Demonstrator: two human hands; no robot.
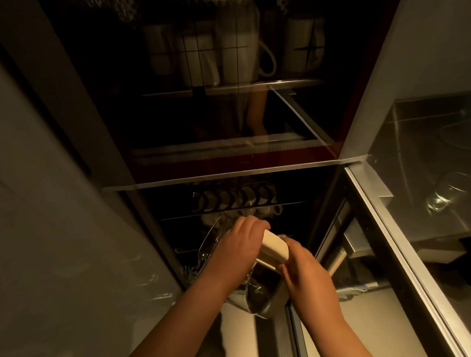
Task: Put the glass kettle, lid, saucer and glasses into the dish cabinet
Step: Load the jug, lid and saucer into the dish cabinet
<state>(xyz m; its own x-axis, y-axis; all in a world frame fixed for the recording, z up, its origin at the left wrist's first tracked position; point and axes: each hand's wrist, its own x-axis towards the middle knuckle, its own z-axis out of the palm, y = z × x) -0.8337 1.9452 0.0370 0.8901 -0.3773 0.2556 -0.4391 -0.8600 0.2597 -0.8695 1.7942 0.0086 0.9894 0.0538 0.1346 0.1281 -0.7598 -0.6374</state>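
Both hands meet near the six o'clock part of the view, just in front of the open lower compartment of the tall, dark, glass-fronted dish cabinet (256, 171). The left hand (235, 248) has its fingers curled over the top of a pale cream, block-shaped handle or lid piece (275, 247) that sits on the clear glass kettle (260, 293); the right hand (305, 273), at four o'clock from the left one, grips the lower end of that pale piece with curled fingers. The kettle hangs tilted below and between the two hands, its rounded body toward six o'clock. Whether the pale piece is the lid or the handle cannot be told in the dim light. Inside the lower compartment, at twelve o'clock from the hands, a wire rack holds a row of small white dishes (234, 200) standing on edge. Behind the upper glass door stand white mugs (237, 55). At three o'clock, on the steel surface (427, 220), lies a clear drinking glass (442, 197).
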